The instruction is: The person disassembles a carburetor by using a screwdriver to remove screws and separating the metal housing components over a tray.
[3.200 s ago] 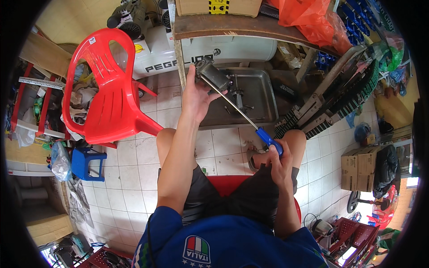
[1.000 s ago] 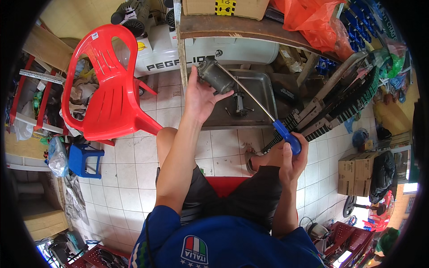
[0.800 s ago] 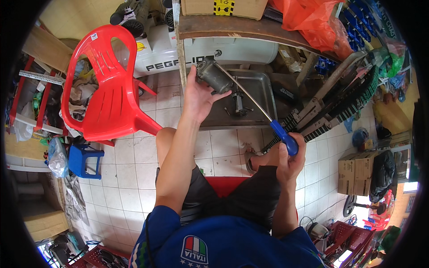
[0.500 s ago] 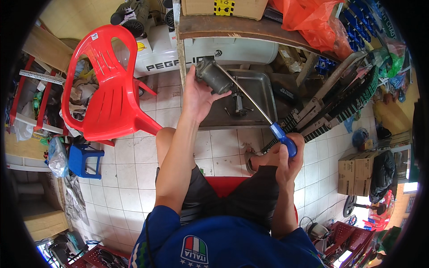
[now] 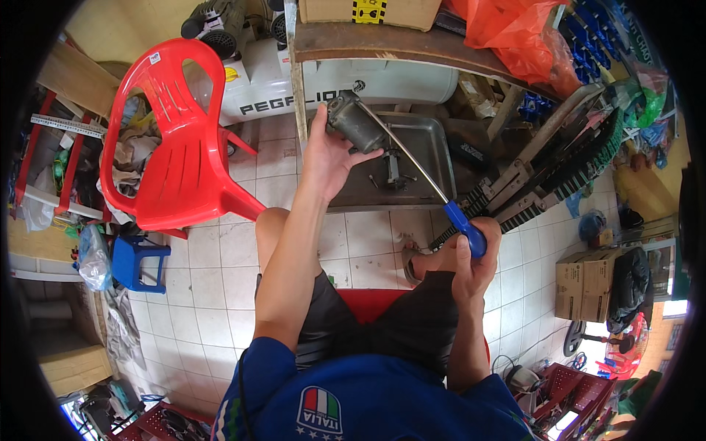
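Observation:
My left hand (image 5: 323,165) holds up a dark grey, worn cylindrical metal housing (image 5: 360,126), tilted, with fingers and thumb around its left and lower side. My right hand (image 5: 478,261) is wrapped round the blue handle of a long screwdriver (image 5: 419,170). Its steel shaft slants up and left to the housing's upper end; whether the tip touches the metal I cannot tell. Below the housing, a metal tray (image 5: 446,158) lies on the floor, holding a smaller metal part (image 5: 393,170) and a few small pieces.
A red plastic chair (image 5: 176,147) stands at the left, near a blue stool (image 5: 140,263). Behind the tray lies a white air tank (image 5: 412,84), under a wooden shelf (image 5: 368,42). A metal frame with black ribbed strips (image 5: 544,173) leans at the right. Cardboard boxes (image 5: 585,285) sit farther right.
The housing in my left hand has shifted slightly to the right and turned a little. The screwdriver handle has moved slightly left in my right hand's grip.

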Motion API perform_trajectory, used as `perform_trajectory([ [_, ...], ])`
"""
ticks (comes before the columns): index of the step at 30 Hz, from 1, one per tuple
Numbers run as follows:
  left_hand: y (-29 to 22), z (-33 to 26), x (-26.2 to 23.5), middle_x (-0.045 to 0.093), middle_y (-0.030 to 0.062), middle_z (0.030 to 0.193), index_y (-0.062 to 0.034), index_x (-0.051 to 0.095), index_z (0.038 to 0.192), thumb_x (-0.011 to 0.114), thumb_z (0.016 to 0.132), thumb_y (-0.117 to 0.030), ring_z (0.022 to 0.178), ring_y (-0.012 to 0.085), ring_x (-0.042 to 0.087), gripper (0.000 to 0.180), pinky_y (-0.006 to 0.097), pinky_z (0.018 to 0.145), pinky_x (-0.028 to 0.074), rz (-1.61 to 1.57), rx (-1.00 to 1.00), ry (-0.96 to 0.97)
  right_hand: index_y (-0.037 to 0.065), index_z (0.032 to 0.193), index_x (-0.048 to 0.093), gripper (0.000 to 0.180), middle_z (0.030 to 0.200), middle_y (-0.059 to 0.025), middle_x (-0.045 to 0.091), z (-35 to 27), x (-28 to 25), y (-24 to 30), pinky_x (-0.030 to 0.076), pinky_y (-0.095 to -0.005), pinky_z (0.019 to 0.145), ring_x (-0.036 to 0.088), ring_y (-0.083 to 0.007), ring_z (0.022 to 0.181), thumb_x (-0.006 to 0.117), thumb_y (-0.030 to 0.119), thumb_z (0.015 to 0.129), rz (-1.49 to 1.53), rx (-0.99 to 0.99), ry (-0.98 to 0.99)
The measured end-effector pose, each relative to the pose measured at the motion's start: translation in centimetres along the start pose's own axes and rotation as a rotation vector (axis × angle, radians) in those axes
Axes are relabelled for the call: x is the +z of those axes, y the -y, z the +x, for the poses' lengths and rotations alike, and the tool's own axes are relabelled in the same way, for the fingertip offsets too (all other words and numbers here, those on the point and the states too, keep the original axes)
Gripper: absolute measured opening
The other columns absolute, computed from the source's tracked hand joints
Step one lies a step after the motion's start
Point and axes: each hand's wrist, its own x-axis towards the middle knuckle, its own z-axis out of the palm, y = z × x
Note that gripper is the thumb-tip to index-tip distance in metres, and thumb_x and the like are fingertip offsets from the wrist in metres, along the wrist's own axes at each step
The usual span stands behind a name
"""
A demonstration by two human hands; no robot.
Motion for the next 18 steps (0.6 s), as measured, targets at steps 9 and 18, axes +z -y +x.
perform_trajectory([
  [9,0.9,0.7,-1.4,0.048,0.022,0.133,-0.0031,0.045,0.137,0.05,0.099,-0.059,0.124,0.0394,0.051,0.067,0.066,0.104,0.045,-0.063,0.014,-0.107,0.0,0.121,0.051,0.029,0.116,-0.0146,0.053,0.0,-1.3,-1.0,0.041,-0.0338,0.096,0.052,-0.0237,0.105,0.06,0.009,0.096,-0.05,-0.105,0.061],
  [18,0.4,0.3,-1.1,0.048,0.0232,0.132,-0.0028,0.044,0.136,0.052,0.097,-0.06,0.124,0.0403,0.052,0.07,0.066,0.104,0.046,-0.074,-0.019,-0.089,-0.001,0.118,0.053,0.029,0.115,-0.0156,0.052,0.4,-0.4,0.1,0.039,-0.0361,0.098,0.051,-0.0275,0.107,0.063,0.008,0.093,-0.026,-0.113,0.081],
])
